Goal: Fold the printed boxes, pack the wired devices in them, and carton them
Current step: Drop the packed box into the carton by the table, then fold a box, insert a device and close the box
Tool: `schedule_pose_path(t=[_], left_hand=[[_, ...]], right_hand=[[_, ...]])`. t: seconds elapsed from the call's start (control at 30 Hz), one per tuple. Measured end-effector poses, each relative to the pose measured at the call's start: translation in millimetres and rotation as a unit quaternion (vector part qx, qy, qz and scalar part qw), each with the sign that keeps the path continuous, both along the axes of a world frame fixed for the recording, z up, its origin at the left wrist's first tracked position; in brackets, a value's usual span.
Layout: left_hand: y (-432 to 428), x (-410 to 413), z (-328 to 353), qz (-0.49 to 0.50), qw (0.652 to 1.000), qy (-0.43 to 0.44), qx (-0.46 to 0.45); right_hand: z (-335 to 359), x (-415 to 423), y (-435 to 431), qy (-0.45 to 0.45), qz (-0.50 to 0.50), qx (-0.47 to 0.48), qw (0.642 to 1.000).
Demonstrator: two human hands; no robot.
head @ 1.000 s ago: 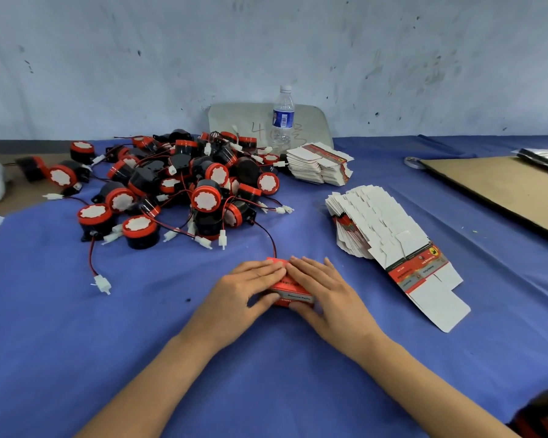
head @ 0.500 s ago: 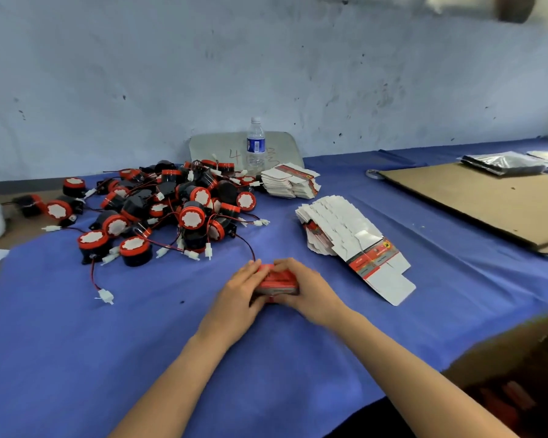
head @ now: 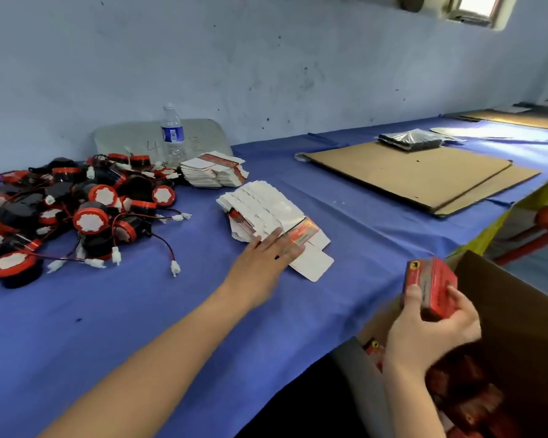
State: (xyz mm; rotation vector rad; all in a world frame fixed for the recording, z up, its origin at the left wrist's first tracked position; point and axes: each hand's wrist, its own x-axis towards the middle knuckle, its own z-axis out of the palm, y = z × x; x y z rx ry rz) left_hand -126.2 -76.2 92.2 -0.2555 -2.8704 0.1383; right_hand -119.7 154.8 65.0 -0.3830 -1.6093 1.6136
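Hands parted since earlier: right hand (head: 431, 327) grips red box (head: 431, 287) over carton (head: 516, 314); left hand (head: 268, 252) flat on box blanks (head: 263, 213).

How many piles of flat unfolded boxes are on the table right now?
2. One pile sits by the water bottle; the fanned pile lies nearer, with the left hand resting on it.

- Small packing workshop: long blue-clothed table (head: 140, 327) against a scuffed bare wall (head: 266, 58).
- Left of the water bottle (head: 172, 134), a heap of wired devices (head: 89, 216); right of it, flat printed boxes (head: 263, 210).
- Farther right, flattened cardboard (head: 408, 175) and an open carton (head: 525, 311).
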Motion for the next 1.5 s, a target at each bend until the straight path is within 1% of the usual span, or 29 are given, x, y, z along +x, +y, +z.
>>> schedule_pose_path(t=[0.07,0.17,0.27,0.33,0.37,0.43,0.47,0.5,0.53,0.57,0.6,0.63,0.67,0.7,0.77,0.8,0.87,0.9,0.97,1.03,1.1,1.13,1.17,1.2,1.23,1.33,1.37,1.4,1.5], left_hand=[[10.5,-26.1,0.2,0.002,0.998,-0.019,-0.066],[19.0,-51.0,1.0,0.001,0.993,-0.050,-0.107],[15.4,-58.8,5.8,0.012,0.993,-0.015,-0.114],[12.3,-62.1,8.1,-0.003,0.992,-0.002,-0.128],[10.3,-64.3,6.5,-0.011,0.992,-0.018,-0.123],[6.9,-66.1,2.9,0.001,0.992,-0.080,-0.094],[5.2,-66.4,2.3,0.011,0.991,-0.109,-0.077],[4.3,-66.5,1.7,0.014,0.990,-0.127,-0.063],[3.1,-65.7,1.3,0.009,0.989,-0.133,-0.059],[3.4,-65.1,0.8,-0.007,0.990,-0.125,-0.063],[3.4,-63.0,0.5,-0.023,0.990,-0.116,-0.076],[4.1,-61.2,-0.4,-0.034,0.989,-0.107,-0.097],[4.0,-59.4,-2.0,-0.038,0.987,-0.104,-0.118],[2.0,-57.0,-1.4,-0.034,0.986,-0.098,-0.129],[-1.8,-51.3,1.8,-0.025,0.989,-0.068,-0.126],[-3.4,-46.4,3.2,-0.038,0.992,-0.028,-0.119],[-4.9,-34.0,4.4,-0.088,0.980,0.105,-0.148],[-4.0,-30.5,4.5,-0.115,0.967,0.176,-0.145],[0.0,-23.9,8.1,-0.149,0.938,0.296,-0.097],[7.0,-17.9,19.3,-0.136,0.915,0.380,-0.007],[9.4,-7.0,31.9,-0.078,0.901,0.393,0.168],[6.5,2.6,36.7,-0.048,0.884,0.376,0.274],[0.9,13.2,39.0,-0.019,0.858,0.349,0.376],[-6.9,24.8,38.5,0.006,0.827,0.319,0.463],[-15.1,36.1,35.9,0.028,0.795,0.290,0.532],[-42.6,63.6,24.2,0.039,0.717,0.215,0.662],[-51.1,70.7,19.3,0.037,0.700,0.209,0.681],[-56.3,76.5,14.9,0.047,0.690,0.218,0.688],[-74.4,93.9,4.8,0.100,0.681,0.284,0.668]], right_hand=[[-10.8,-4.6,13.3,-0.027,0.006,-0.028,0.999],[-22.3,-5.3,20.3,-0.049,0.025,-0.033,0.998],[-28.2,-7.6,15.5,-0.069,0.012,-0.022,0.997],[-28.4,-7.3,9.5,-0.085,0.017,-0.020,0.996],[-28.2,-7.5,5.6,-0.077,0.019,-0.005,0.997],[-23.0,-12.7,-4.9,-0.029,0.041,0.083,0.995],[-17.4,-18.0,-12.2,-0.016,0.088,0.138,0.986],[-10.4,-25.1,-20.9,-0.025,0.165,0.191,0.967],[-3.1,-32.8,-31.5,-0.052,0.260,0.239,0.934],[2.6,-41.6,-41.3,-0.095,0.344,0.286,0.889],[5.4,-50.8,-51.0,-0.145,0.393,0.340,0.842],[7.1,-58.6,-58.8,-0.188,0.408,0.397,0.801],[7.7,-63.5,-65.1,-0.213,0.402,0.450,0.769],[7.9,-67.3,-70.5,-0.218,0.391,0.486,0.750],[7.3,-72.5,-75.2,-0.202,0.384,0.504,0.747],[6.5,-73.2,-75.7,-0.186,0.380,0.510,0.749],[5.8,-69.4,-75.5,-0.131,0.340,0.541,0.758],[6.3,-66.7,-75.0,-0.089,0.306,0.547,0.774],[10.0,-59.8,-74.9,-0.001,0.236,0.519,0.821],[16.4,-56.5,-75.9,0.056,0.187,0.460,0.866],[27.9,-51.7,-77.2,0.082,0.182,0.352,0.914],[36.8,-49.9,-77.3,0.082,0.198,0.275,0.937],[45.9,-49.0,-77.4,0.074,0.236,0.194,0.949],[53.3,-47.7,-80.0,0.063,0.294,0.123,0.946],[59.4,-44.8,-84.2,0.060,0.358,0.074,0.929],[64.1,-32.2,-113.0,0.046,0.533,0.010,0.845],[61.1,-26.0,-130.1,0.034,0.570,0.010,0.821],[55.8,-20.3,-146.6,0.027,0.587,0.029,0.808],[41.0,-7.8,-200.4,0.030,0.579,0.127,0.805]])
